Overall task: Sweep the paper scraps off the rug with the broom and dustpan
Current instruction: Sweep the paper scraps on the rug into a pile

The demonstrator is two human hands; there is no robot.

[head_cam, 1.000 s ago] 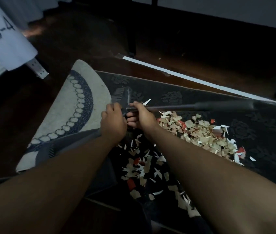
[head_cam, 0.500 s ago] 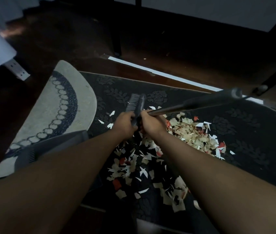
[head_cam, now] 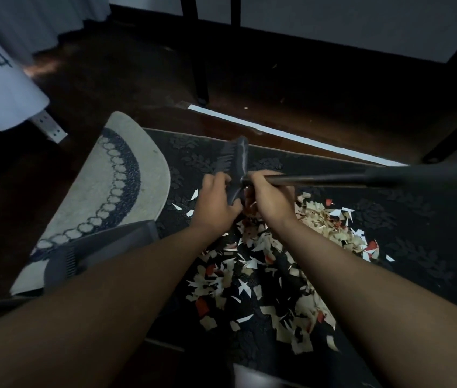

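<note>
Where the two forearms reach in from the bottom edge, paper scraps (head_cam: 252, 278) (tan, white and a few red) lie scattered over the dark patterned rug (head_cam: 417, 219), thickest in a heap just right of the hands. To the left, a grey dustpan (head_cam: 104, 247) rests partly on the dark rug and partly on a pale oval mat (head_cam: 104, 191) with a ring pattern. Further out, the left hand (head_cam: 214, 203) has its fingers curled round the broom head (head_cam: 234, 163), and the right hand (head_cam: 269, 196) grips the broom handle (head_cam: 361, 177) where it joins the head; the handle runs off to the right edge. Beyond the rug, a white strip (head_cam: 291, 134) crosses the dark wooden floor (head_cam: 305, 79), with black furniture legs (head_cam: 198, 51) behind.
</note>
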